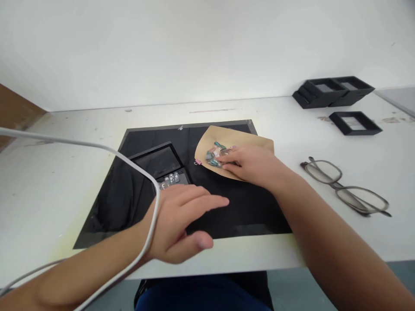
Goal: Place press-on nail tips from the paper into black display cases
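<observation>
My right hand reaches over a sheet of brown paper, its fingers pinched at a small pile of teal, pink and clear press-on nails. A nail appears to be between the fingertips, though they partly cover it. My left hand hovers above the black mat with fingers stretched out and thumb apart, holding nothing. Just beyond it lies an open black case with several grey nails bearing moon and star marks; the left hand hides its near part. A tiny pink piece sits at the paper's left edge.
A white cable loops across the left side and over my left wrist. Glasses rest on the white table at the right. Behind them are a black frame and several stacked black frames by the wall.
</observation>
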`<state>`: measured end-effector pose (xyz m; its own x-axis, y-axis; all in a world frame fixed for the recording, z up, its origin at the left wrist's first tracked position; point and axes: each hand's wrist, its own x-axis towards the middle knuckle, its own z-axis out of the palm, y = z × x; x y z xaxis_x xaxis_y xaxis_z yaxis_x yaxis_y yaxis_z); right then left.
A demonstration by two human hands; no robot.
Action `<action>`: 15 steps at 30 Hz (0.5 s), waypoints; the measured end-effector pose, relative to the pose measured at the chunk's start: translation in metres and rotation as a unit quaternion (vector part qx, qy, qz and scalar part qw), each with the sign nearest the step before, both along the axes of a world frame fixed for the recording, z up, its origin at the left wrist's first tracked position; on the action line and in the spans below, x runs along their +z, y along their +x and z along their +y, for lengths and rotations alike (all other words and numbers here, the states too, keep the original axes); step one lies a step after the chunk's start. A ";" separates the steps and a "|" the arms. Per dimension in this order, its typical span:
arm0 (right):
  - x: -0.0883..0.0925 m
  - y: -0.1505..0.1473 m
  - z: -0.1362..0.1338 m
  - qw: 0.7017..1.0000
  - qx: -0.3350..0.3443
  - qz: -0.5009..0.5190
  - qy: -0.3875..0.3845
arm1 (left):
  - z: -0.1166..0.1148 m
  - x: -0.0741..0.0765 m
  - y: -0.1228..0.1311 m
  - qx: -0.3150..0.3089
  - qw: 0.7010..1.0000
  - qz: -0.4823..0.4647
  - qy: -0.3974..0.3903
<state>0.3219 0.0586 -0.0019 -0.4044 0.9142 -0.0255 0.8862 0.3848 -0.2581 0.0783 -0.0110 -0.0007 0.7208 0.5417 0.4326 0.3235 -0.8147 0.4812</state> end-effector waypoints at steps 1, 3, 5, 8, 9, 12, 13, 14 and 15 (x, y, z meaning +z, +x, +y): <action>0.000 0.000 0.001 1.000 -0.001 0.004 0.008 | -0.003 -0.004 0.004 0.006 1.000 -0.026 0.017; -0.001 0.000 0.002 1.000 -0.005 0.011 0.026 | -0.011 -0.012 0.008 0.015 0.996 -0.077 0.040; -0.003 -0.001 0.003 0.999 -0.011 0.017 0.041 | -0.018 -0.017 0.006 -0.004 0.995 -0.073 0.067; -0.008 -0.004 0.005 0.999 0.011 0.028 0.040 | -0.025 -0.018 -0.004 -0.038 0.995 -0.036 0.089; -0.010 -0.004 0.005 0.999 0.022 0.035 0.033 | -0.027 -0.018 -0.009 -0.048 0.994 -0.022 0.091; -0.013 -0.006 0.004 0.998 0.031 0.057 0.013 | -0.032 -0.016 -0.029 -0.084 0.988 0.025 0.125; -0.013 -0.005 0.004 0.998 0.026 0.064 0.011 | -0.033 -0.017 -0.037 -0.087 0.986 0.051 0.134; -0.012 -0.005 0.004 0.997 0.025 0.068 0.011 | -0.033 -0.017 -0.045 -0.091 0.984 0.074 0.132; -0.011 -0.005 0.003 0.997 0.026 0.071 0.012 | -0.033 -0.018 -0.052 -0.092 0.984 0.092 0.121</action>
<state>0.3171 0.0621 -0.0132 -0.4498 0.8913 0.0570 0.8195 0.4372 -0.3706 0.0261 -0.0437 -0.0185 0.8749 0.2925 0.3861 0.2242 -0.9511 0.2125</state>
